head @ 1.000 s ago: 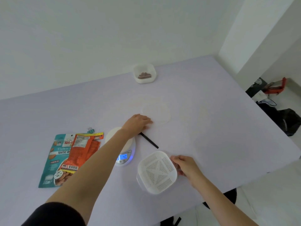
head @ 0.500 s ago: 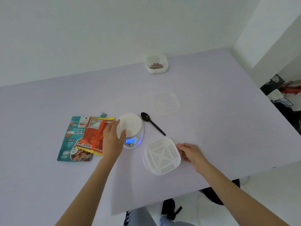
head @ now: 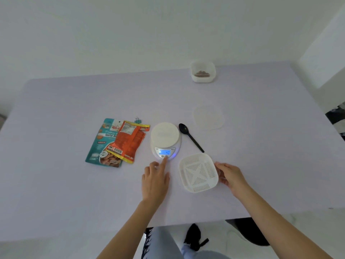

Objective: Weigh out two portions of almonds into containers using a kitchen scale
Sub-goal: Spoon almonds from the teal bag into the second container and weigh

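Note:
A white kitchen scale [head: 165, 139] sits mid-table with its blue display lit and its pan bare. My left hand [head: 155, 179] is just in front of it, index finger stretched out and touching a button below the display. My right hand [head: 229, 176] grips the right edge of a white slotted container [head: 198, 172] that rests on the table to the right of the scale. A black spoon [head: 190, 137] lies between scale and container. Two almond bags, one teal [head: 101, 141] and one orange [head: 128, 143], lie left of the scale. A far white tub [head: 203, 71] holds some almonds.
A clear lid [head: 208, 117] lies flat behind the spoon. A small green binder clip [head: 137, 120] sits behind the bags. The table's near edge [head: 186, 224] is close to my body, and its right edge drops off beside dark items on the floor.
My left hand pulled back from the far side of the scale to its left, then to its front, and now presses a button. My right hand stays on the slotted container.

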